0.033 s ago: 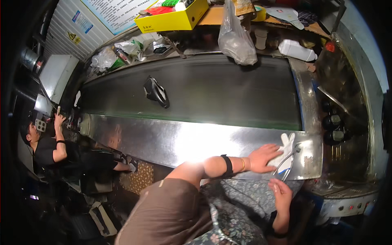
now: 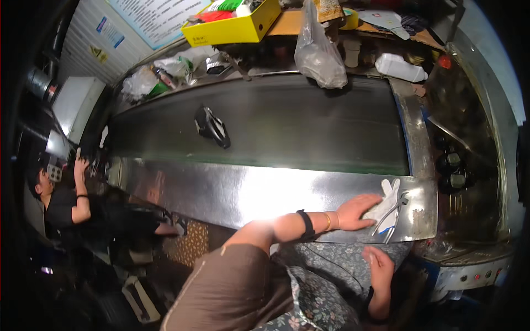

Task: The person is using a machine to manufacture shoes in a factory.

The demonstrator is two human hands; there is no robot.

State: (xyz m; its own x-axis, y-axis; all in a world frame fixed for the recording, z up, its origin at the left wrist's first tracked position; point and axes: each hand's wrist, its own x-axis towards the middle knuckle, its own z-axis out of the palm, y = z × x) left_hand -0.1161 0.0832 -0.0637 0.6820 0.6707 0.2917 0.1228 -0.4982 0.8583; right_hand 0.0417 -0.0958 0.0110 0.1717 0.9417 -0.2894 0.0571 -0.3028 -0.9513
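Note:
My left hand (image 2: 356, 212) reaches across to the right, palm down with its fingers extended, at the edge of a white glove (image 2: 389, 201) on the metal ledge (image 2: 215, 185). A pair of metal pliers (image 2: 393, 215) lies over the glove, jaws to the far right and handles toward me. Just below the ledge's front edge is my right hand (image 2: 380, 269), its fingers loosely bent and apart from the pliers. No object shows in it. On the dark belt (image 2: 309, 121) beyond rests a black shoe-like piece (image 2: 211, 127) with some white.
A clear plastic bag (image 2: 320, 52) hangs over the belt's far edge. Behind stand a yellow box (image 2: 226, 30) and a white bottle (image 2: 401, 67). A control panel (image 2: 472, 276) is at the right. Another person (image 2: 72, 204) sits at the left, one arm raised.
My right hand has drawn slightly down, away from the plier handles. My left hand stays by the glove. The black piece sits marginally nearer me.

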